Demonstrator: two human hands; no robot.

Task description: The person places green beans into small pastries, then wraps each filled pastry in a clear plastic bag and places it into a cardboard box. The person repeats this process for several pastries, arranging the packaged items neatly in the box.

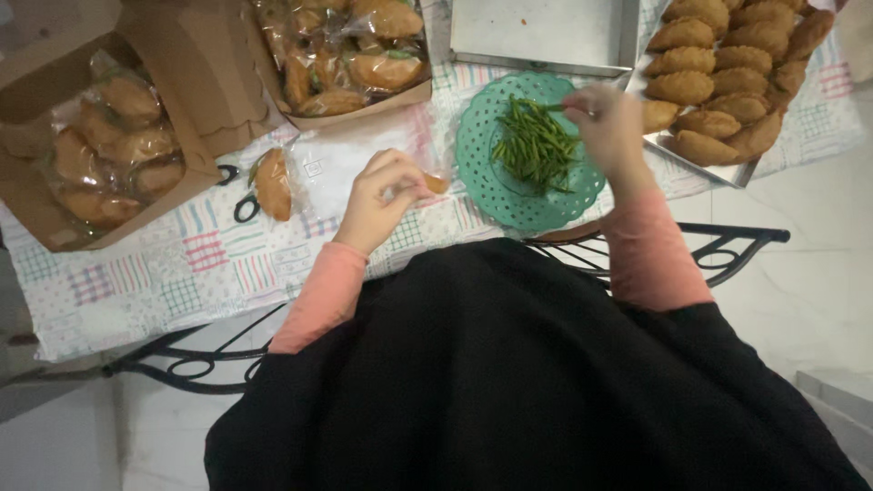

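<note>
My left hand (380, 198) is closed on a fried golden pastry (436, 183) inside a clear plastic bag (335, 168) on the patterned tablecloth. My right hand (611, 125) hovers over the teal perforated plate (482, 182) and pinches a green chilli (552, 108) from the heap of green chillies (535, 145). One bagged pastry (272, 184) lies on the cloth left of my left hand.
Two cardboard boxes (195, 86) (364, 107) of bagged pastries stand at the back left and centre. A metal tray (705, 165) piled with loose fried pastries (723, 64) sits at the right, an empty metal tray (546, 32) behind the plate. Black scissors (242, 205) lie by the bagged pastry.
</note>
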